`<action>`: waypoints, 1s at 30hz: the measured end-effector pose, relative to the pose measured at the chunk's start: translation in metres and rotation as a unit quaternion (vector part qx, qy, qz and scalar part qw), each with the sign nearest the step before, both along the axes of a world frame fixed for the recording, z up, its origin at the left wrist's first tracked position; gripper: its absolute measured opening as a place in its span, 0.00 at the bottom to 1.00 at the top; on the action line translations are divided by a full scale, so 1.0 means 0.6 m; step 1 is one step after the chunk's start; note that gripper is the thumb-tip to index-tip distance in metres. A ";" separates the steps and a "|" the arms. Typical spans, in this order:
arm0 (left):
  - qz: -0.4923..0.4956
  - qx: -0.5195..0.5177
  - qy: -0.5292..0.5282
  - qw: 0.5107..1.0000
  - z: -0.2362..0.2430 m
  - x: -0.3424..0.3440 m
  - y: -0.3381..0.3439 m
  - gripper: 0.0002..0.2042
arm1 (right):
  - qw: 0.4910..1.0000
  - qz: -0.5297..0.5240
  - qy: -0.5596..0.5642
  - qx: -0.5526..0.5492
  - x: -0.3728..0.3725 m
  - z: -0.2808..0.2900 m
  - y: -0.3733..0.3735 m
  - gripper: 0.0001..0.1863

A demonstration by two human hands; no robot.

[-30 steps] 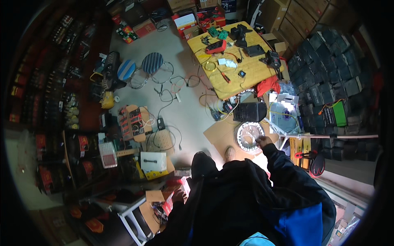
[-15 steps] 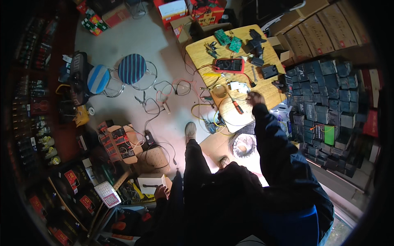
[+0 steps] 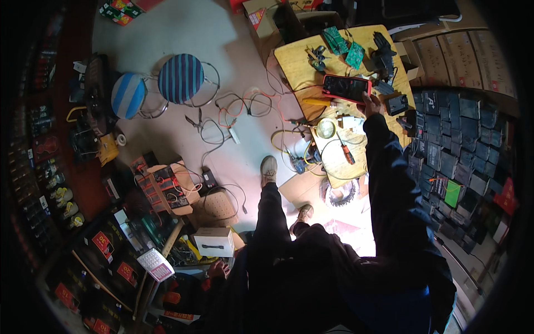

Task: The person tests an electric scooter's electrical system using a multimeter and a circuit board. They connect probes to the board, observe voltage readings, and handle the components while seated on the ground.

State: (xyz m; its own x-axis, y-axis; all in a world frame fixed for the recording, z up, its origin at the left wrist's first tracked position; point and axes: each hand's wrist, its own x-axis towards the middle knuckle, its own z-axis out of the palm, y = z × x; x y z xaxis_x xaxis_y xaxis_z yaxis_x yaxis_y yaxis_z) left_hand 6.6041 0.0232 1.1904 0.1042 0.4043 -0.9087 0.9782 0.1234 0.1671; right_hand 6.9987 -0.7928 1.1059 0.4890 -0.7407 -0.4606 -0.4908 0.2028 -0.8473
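My right hand (image 3: 374,104) reaches over the wooden table and grips the near right end of a red multimeter (image 3: 345,88), fingers wrapped at its edge. The meter looks tilted. Nearer me lie a screwdriver (image 3: 348,154) with a red and black handle, a round tape roll (image 3: 326,128) and small white pieces (image 3: 350,122). Low on the left, my left hand (image 3: 218,269) hangs just below a white box (image 3: 214,242) with a dark handle shape on its side. Its fingers are loosely bent and apart, with nothing seen in them.
Green circuit boards (image 3: 335,41) and black tool parts (image 3: 382,53) lie at the table's (image 3: 295,58) far side. Cables (image 3: 245,106) trail over the floor beside two striped stools (image 3: 181,78). Dark battery blocks (image 3: 456,145) are stacked at the right. A calculator (image 3: 156,264) sits lower left.
My right hand has gone from the small white pieces to the multimeter and taken hold of its end. My left hand has drawn back from the white box. The view has shifted.
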 end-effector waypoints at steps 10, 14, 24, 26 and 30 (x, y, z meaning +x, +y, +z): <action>-0.091 -0.082 -0.153 0.981 -0.020 0.255 -0.111 0.20 | 0.947 0.084 -0.299 0.086 0.100 0.412 0.143 0.26; -0.095 -0.104 -0.221 0.965 0.024 0.297 -0.149 0.19 | 0.904 0.134 -0.400 0.066 0.150 0.564 0.184 0.25; -0.197 -0.093 -0.498 0.840 0.269 0.456 -0.261 0.21 | 0.797 0.254 -0.547 0.035 0.046 0.866 0.238 0.24; -0.212 -0.056 -0.574 0.789 0.380 0.513 -0.293 0.22 | 0.771 0.307 -0.556 0.043 -0.009 0.918 0.249 0.23; -0.242 -0.035 -0.805 0.541 0.630 0.607 -0.345 0.25 | 0.781 0.318 -0.534 0.062 -0.141 0.982 0.285 0.21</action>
